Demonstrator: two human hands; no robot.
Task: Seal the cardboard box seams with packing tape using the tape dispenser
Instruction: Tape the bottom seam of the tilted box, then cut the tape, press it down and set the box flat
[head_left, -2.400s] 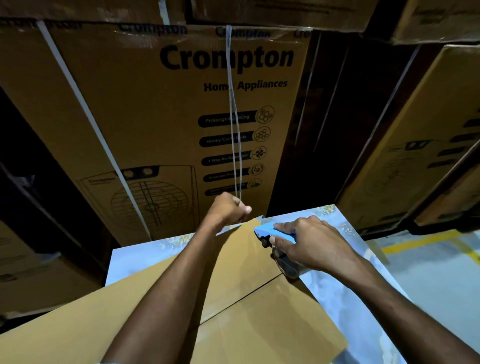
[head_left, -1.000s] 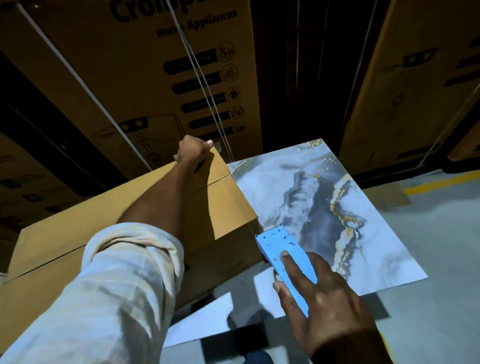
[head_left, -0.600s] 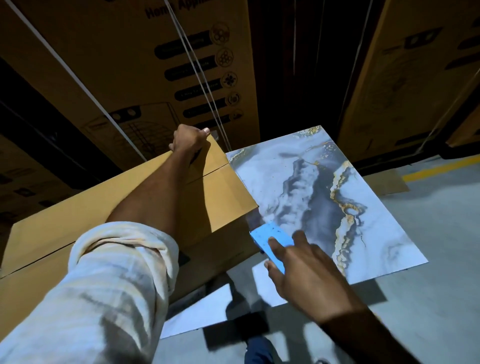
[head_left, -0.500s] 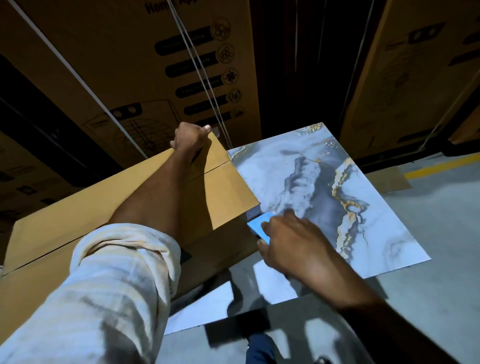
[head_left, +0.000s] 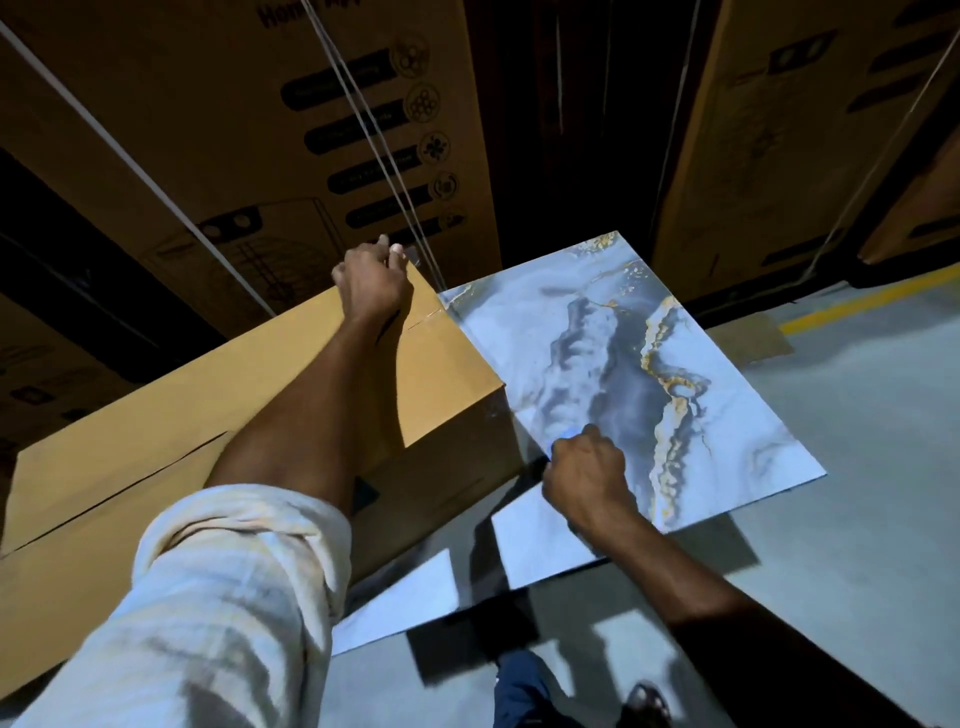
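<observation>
The cardboard box (head_left: 249, 415) is lying on the marbled desk (head_left: 727, 415), its far corner sitting under the fingers (head_left: 396, 250) of the left hand (head_left: 371, 283). Those fingers are curling together over that top edge, pinching at something thin there; whether it is tape I cannot tell. One seam is showing as a dark line across the box top, nearer the camera than those fingers. The right hand (head_left: 587, 478) is closing into a fist at the box's near right corner, its fingers (head_left: 592, 434) wrapping down on the tape dispenser (head_left: 566, 434), of which only a sliver of blue is peeking out beside the knuckles. A rolled pale sleeve (head_left: 218, 597) is covering the left upper arm. Beyond the left fingers one large printed carton (head_left: 260, 130) is standing, with five dark label bars, each ending in a round icon; the bar text is too blurred to read, and only a cut-off fragment of lettering is showing at the top edge. Two white straps (head_left: 374, 145) are running down its face. A second carton (head_left: 779, 130) is standing to the right.
</observation>
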